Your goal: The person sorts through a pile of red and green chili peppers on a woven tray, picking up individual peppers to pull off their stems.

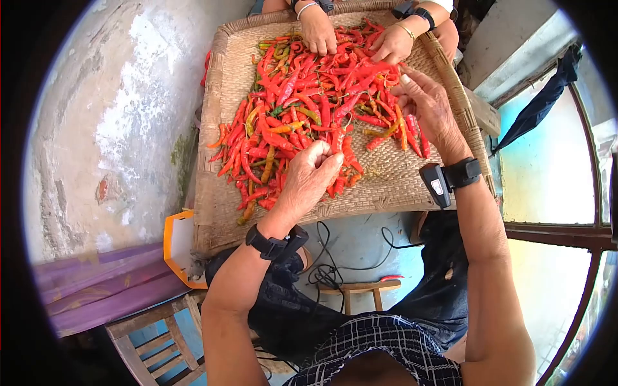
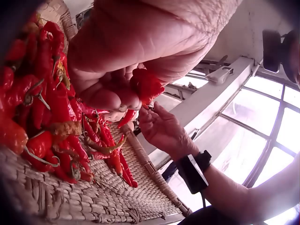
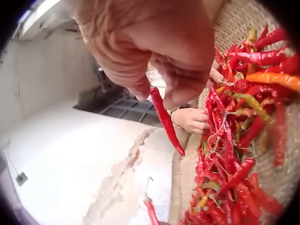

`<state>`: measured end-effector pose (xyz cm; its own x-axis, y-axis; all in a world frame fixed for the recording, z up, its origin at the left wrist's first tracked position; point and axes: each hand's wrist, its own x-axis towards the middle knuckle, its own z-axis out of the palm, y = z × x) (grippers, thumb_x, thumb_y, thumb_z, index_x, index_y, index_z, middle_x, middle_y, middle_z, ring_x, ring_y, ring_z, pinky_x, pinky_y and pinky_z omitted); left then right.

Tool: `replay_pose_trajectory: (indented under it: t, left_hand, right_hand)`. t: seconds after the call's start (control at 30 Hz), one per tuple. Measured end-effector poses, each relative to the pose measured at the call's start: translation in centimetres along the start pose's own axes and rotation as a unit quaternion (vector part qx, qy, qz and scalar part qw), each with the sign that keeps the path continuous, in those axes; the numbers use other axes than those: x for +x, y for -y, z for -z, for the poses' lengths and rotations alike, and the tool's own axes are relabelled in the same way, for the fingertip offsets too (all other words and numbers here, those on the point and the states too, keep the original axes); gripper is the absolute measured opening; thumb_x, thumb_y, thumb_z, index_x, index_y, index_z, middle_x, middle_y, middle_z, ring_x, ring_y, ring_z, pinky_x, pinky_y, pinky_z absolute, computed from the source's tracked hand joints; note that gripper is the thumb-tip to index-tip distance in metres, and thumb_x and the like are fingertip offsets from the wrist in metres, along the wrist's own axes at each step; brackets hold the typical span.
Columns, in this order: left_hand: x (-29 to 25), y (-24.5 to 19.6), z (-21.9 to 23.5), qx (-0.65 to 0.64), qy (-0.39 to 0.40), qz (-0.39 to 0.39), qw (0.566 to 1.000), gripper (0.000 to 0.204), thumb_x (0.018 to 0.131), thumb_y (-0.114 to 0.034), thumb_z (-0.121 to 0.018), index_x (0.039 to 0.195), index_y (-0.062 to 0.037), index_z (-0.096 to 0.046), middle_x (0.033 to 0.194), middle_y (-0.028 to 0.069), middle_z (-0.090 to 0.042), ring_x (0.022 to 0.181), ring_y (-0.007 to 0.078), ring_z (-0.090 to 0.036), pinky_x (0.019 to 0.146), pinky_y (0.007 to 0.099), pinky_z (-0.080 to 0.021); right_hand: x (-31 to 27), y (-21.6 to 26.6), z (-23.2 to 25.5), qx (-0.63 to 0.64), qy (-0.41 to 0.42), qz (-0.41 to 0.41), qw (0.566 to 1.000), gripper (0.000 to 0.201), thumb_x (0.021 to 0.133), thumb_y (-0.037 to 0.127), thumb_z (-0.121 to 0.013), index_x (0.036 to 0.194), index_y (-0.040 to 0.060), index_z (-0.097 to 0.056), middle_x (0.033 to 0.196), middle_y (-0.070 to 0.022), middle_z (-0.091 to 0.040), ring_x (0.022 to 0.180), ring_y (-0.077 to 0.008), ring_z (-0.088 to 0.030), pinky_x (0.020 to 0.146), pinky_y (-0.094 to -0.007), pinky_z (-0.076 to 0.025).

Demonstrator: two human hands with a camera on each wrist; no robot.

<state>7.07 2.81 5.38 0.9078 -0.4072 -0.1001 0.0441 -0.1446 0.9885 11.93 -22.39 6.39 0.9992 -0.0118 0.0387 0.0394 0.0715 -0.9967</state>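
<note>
A heap of red chili peppers (image 1: 302, 96), with some orange and green ones, covers a woven tray (image 1: 399, 186). My left hand (image 1: 309, 174) is over the near side of the heap and holds a red chili pepper (image 2: 146, 86) in its curled fingers. Farther right and higher up, my right hand (image 1: 428, 106) pinches another red chili pepper (image 3: 166, 122) between thumb and fingers, its tapered end hanging free. Part of each held pepper is hidden by the fingers.
Another person's hands (image 1: 318, 32) work at the tray's far side. A wooden stool (image 1: 360, 286) with one red pepper on it and black cables (image 1: 328, 273) are below the tray. A wooden chair (image 1: 154, 341) stands lower left, a worn wall (image 1: 129, 116) left, windows (image 1: 547, 161) right.
</note>
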Motion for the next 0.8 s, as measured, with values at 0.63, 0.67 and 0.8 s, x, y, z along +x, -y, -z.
replay_pose_trajectory:
  t: [0.63,0.67,0.8]
  left_hand:
    - [0.1,0.1,0.2,0.004,-0.011,-0.002,1.000,0.020,0.090,-0.019,-0.057,0.083,-0.0006,-0.053,0.065,-0.0026,-0.050,0.059,0.0033,-0.040,0.051,0.0237,-0.034]
    - [0.1,0.2,0.0,-0.001,-0.016,0.000,1.000,0.020,0.090,-0.019,-0.057,0.083,-0.0003,-0.054,0.065,-0.0024,-0.050,0.059,0.0033,-0.041,0.051,0.0235,-0.034]
    - [0.5,0.7,0.0,0.010,-0.022,-0.015,1.000,0.021,0.088,-0.019,-0.059,0.082,0.0004,-0.054,0.062,-0.0021,-0.049,0.057,0.0041,-0.042,0.050,0.0251,-0.036]
  right_hand:
    - [-2.6,-3.8,-3.7,-0.629,0.081,0.062,0.770,0.015,0.071,0.014,-0.064,0.077,0.0014,-0.057,0.064,-0.0186,-0.058,0.064,-0.0346,-0.061,0.057,-0.0457,-0.047]
    - [-2.5,-3.9,-3.3,-0.633,0.086,0.061,0.767,0.015,0.071,0.014,-0.064,0.077,0.0014,-0.057,0.064,-0.0186,-0.058,0.064,-0.0346,-0.061,0.057,-0.0457,-0.047]
    - [-2.8,-3.0,-2.2,-0.492,0.183,0.001,0.851,0.027,0.071,0.021,-0.074,0.077,0.0008,-0.057,0.061,-0.0095,-0.055,0.058,-0.0208,-0.054,0.055,-0.0346,-0.043]
